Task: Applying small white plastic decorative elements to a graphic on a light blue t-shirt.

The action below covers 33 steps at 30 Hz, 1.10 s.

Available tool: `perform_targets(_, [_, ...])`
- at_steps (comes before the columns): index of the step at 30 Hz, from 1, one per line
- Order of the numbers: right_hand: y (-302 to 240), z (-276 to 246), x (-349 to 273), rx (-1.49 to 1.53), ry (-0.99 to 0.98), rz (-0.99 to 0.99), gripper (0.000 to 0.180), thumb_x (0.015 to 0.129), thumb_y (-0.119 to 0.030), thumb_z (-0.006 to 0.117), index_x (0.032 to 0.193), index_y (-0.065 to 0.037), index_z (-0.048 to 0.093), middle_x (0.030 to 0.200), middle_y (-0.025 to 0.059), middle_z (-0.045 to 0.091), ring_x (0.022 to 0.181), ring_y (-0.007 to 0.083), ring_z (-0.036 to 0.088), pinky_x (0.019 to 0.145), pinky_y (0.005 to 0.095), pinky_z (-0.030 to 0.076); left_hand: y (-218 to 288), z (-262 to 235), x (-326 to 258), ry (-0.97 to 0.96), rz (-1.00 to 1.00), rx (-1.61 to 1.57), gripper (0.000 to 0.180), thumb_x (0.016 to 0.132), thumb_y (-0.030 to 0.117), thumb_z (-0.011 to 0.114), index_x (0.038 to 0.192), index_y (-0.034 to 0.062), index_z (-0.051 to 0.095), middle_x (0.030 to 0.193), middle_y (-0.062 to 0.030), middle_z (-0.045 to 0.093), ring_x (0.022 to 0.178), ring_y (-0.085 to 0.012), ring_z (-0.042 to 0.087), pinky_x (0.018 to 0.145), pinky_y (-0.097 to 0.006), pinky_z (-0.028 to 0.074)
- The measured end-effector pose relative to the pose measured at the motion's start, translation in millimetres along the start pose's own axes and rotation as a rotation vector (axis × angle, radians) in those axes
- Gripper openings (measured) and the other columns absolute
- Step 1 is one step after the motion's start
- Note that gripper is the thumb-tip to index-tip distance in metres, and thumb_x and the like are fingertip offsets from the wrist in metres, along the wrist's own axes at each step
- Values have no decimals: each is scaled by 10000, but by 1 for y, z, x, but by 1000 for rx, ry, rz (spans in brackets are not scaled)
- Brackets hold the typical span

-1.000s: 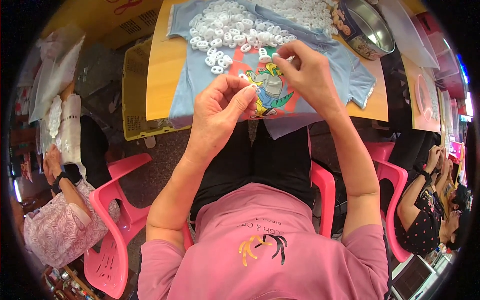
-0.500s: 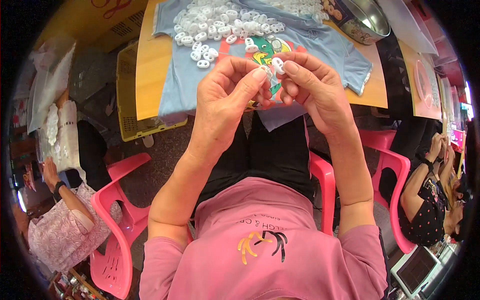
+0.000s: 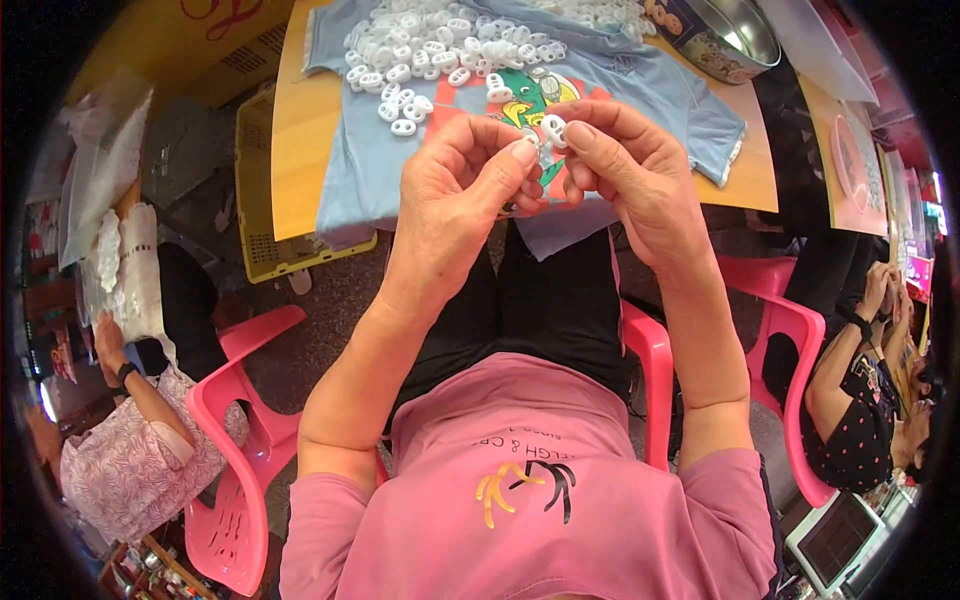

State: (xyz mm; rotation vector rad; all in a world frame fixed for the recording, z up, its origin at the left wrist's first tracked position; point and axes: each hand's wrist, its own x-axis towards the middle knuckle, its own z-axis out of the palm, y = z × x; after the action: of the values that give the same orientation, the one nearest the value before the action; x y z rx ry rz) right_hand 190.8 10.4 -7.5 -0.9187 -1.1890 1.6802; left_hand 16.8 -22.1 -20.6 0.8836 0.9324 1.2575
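Between the thumb and forefinger of my right hand (image 3: 640,165) is a small white oval plastic piece with two holes (image 3: 553,129). My left hand (image 3: 470,175) pinches a small clear or whitish piece (image 3: 537,146), mostly hidden by the fingertips. The two pieces are close together; whether they touch I cannot tell. Both hands are raised over the near edge of a light-blue shirt (image 3: 390,170) with a colourful print, spread on the table. Beyond my hands lies a heap of similar white two-holed pieces (image 3: 440,45), with several loose ones (image 3: 403,127) at its near side.
The shirt covers much of a yellow-brown table (image 3: 295,190). A round metal tin (image 3: 735,45) stands at the far right. A yellow plastic crate (image 3: 262,180) sits left of the table. Pink chairs (image 3: 225,470) flank me, with a person seated on either side.
The white oval piece has tilted slightly in my right fingers. Both hands have shifted only a little and keep their pinch.
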Motion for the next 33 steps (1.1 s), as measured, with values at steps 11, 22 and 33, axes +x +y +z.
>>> perform_targets(11, [9,9,-4,-366,78,-243,225,941,-99,608,1121,36,628,924,41,640,681,71,564,623,215,477,-5,2,0,26,22,-34,145,921,114,635,967,-17,594,799,-57,639,683,-101,616,622,-238,522])
perform_targets(22, [12,19,-8,-316,140,-236,210,933,-88,621,1105,32,637,908,31,649,696,59,561,639,208,483,-1,10,-7,102,3,-89,159,915,121,655,965,-24,614,809,-74,664,688,-115,642,620,-238,528])
perform_targets(33, [8,22,-7,142,26,-90,403,933,-81,607,1309,4,492,907,61,628,700,98,566,652,252,504,-11,0,-7,-35,171,4,223,961,174,594,1111,9,608,1123,-71,592,945,-101,579,764,-225,484])
